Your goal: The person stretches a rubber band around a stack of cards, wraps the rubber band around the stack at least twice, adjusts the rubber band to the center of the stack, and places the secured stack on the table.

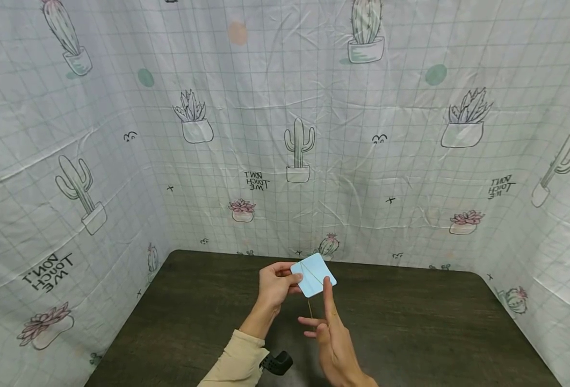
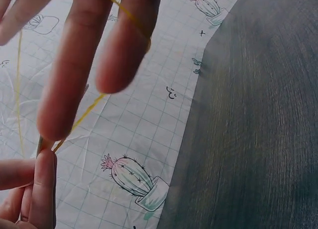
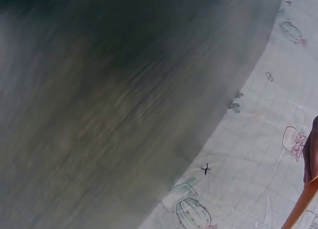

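Observation:
My left hand (image 1: 275, 285) pinches a light-blue square card (image 1: 316, 269) with rounded corners, thumb on its face and fingers behind. A thin band runs slantwise across the card's face. Its stretch below the card leads to my right hand (image 1: 337, 344), whose index finger points up at the card's lower right corner. In the left wrist view the yellow band (image 2: 89, 111), apparently a rubber band, passes round one large straight finger (image 2: 124, 55), and another fingertip meets the card's edge. Only a sliver of a hand (image 3: 312, 157) enters the right wrist view.
Both hands are above a dark wood-grained table (image 1: 193, 312). Behind and beside it hangs a white gridded curtain (image 1: 265, 107) printed with cactus pots. A black wrist device (image 1: 277, 363) sits by the beige left sleeve (image 1: 238, 357).

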Demonstrator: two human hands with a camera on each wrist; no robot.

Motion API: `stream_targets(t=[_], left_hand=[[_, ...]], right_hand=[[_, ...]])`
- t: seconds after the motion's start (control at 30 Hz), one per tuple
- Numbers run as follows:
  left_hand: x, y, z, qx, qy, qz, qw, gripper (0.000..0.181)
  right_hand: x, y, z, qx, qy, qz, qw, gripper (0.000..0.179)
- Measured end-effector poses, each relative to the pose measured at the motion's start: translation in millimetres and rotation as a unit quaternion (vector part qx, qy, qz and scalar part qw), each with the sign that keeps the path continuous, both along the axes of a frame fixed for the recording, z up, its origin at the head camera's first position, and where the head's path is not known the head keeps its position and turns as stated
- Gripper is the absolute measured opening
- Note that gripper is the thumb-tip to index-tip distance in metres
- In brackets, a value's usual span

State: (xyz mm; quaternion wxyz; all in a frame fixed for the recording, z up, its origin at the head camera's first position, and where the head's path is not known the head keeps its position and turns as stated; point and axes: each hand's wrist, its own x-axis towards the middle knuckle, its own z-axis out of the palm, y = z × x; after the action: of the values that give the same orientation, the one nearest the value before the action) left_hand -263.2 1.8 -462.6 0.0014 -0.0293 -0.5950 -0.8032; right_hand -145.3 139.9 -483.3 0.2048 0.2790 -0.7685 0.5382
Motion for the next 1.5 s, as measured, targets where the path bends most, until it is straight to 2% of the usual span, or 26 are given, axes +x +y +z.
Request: stream_targets(t=[0.2,0.4,0.5,0.67,0.97,1.2,1.33,1.43,1.5], left_hand=[[0.8,0.0,4.3,0.006,0.007,0.014,0.9999,0.025],[1.4,-2.1,7.8,-0.001,0.011,0.015,0.9998,0.026],[2.0,-3.4,9.5,-0.004,0.017,0.014,0.9997,0.026],[4.3,-3.0,12.3,-0.004,0.023,0.016,0.9996,0.026],[5.1,-2.7,12.8,-0.010,0.050,0.023,0.9984,0.027],[6.0,-5.3,11.7,-0.015,0.084,0.019,0.9962,0.027],[5.8,-8.0,11.3,-0.017,0.107,-0.005,0.9941,0.026],[5.6,-12.0,10.9,-0.027,0.125,-0.041,0.9910,0.025],[6.0,-14.8,11.6,-0.037,0.139,-0.068,0.9873,0.024]], right_hand=[[0.6,-3,3.9,-0.067,-0.058,0.010,0.9960,0.058],[1.6,-6,6.1,-0.131,-0.120,-0.015,0.9840,0.053],[1.5,-5,8.8,-0.163,-0.165,-0.023,0.9725,0.051],[2.2,-3,14.6,-0.222,-0.228,-0.023,0.9478,0.056],[2.2,2,14.2,-0.295,-0.278,-0.024,0.9140,0.078],[-0.8,10,12.4,-0.328,-0.342,0.014,0.8804,0.091],[-2.9,17,11.0,-0.331,-0.376,0.040,0.8644,0.093],[-4.0,24,10.0,-0.330,-0.403,0.060,0.8515,0.094],[-4.8,28,9.9,-0.323,-0.416,0.076,0.8465,0.095]])
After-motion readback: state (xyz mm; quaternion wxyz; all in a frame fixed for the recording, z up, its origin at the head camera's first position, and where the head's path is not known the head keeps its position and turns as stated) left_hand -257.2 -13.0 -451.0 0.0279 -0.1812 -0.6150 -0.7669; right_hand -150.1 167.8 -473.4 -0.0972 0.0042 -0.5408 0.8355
